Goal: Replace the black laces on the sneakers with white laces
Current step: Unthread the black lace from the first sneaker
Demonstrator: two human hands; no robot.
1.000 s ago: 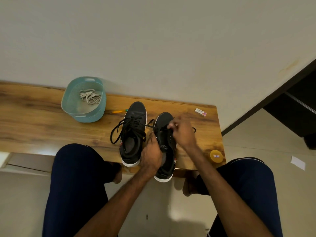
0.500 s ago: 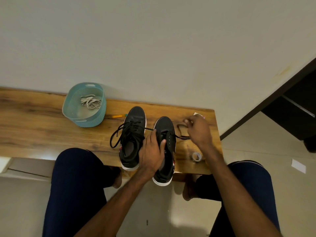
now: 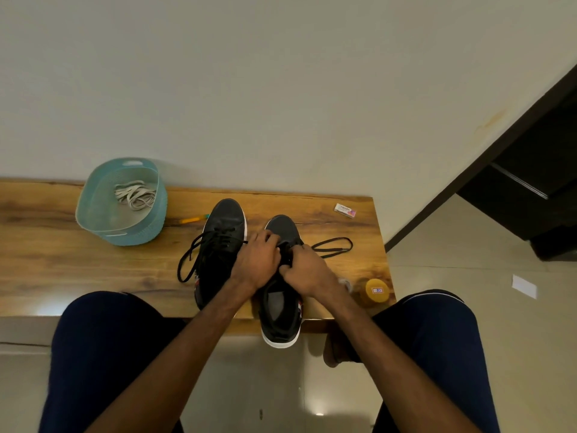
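Two black sneakers stand side by side on a wooden bench [image 3: 62, 264]. The left sneaker [image 3: 221, 242] is still laced with a black lace whose ends trail to its left. Over the lacing of the right sneaker [image 3: 281, 310] both hands meet: my left hand [image 3: 257, 264] and my right hand [image 3: 307, 271] pinch its black lace [image 3: 332, 246], a loop of which lies on the bench to the right. The fingertips hide the eyelets. White laces [image 3: 134, 195] lie coiled in a teal basket [image 3: 125, 232] at the back left.
A yellow pencil [image 3: 192, 219] lies between the basket and the left sneaker. A small white eraser [image 3: 345, 210] is at the back right, a yellow round lid [image 3: 377, 290] at the front right corner. My knees flank the bench front. A dark doorway opens at right.
My right hand, which had pulled the black lace out to the right, has come back to the right sneaker's lacing. My left hand moved up from the shoe's tongue to join it.
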